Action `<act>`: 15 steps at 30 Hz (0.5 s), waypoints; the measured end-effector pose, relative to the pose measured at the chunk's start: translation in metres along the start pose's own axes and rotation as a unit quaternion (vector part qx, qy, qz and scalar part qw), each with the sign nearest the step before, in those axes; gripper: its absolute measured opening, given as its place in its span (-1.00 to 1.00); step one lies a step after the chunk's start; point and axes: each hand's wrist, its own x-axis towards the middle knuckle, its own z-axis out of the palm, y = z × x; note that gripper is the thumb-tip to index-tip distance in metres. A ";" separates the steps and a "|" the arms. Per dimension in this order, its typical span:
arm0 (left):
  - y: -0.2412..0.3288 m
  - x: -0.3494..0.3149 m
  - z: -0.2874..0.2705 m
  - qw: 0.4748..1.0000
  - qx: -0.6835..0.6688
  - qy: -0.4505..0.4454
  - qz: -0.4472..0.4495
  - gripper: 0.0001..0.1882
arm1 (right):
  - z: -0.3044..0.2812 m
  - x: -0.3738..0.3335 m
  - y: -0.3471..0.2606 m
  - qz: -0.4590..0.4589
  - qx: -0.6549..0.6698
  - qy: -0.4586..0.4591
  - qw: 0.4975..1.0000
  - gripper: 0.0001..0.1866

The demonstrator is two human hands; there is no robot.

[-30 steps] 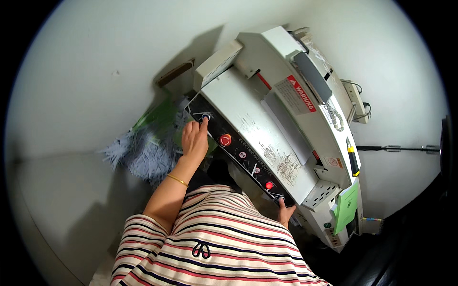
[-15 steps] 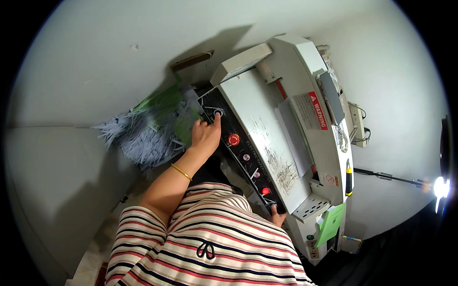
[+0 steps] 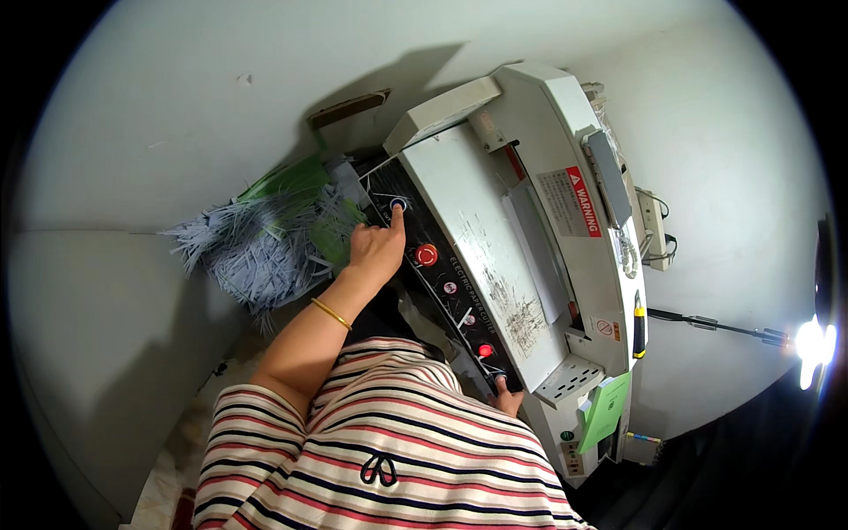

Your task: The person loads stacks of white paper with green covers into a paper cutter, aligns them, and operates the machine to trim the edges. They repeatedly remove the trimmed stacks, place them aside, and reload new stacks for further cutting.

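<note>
An electric paper cutter with a white bed stands at a slant before me. My left hand reaches to the far end of its black control panel. The outstretched index finger touches a round button, and the other fingers are bent, holding nothing. At the near end, the thumb of my right hand rests on another round button; its other fingers are hidden. White paper lies on the bed, partly under the guard. A red mushroom knob and a lit red button sit between my hands.
Shredded paper strips heap up left of the cutter. A yellow-black utility knife and green booklets are on its right side. Behind it, a power strip hangs by the wall. A bright lamp glows at far right.
The whole view has shifted slightly, so the cutter appears a little farther left. Both hands stay at the same buttons.
</note>
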 end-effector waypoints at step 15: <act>0.001 0.001 0.001 0.999 -0.030 -0.029 -0.009 -0.34 | -0.003 0.004 0.006 0.011 0.000 0.007 1.000 -0.33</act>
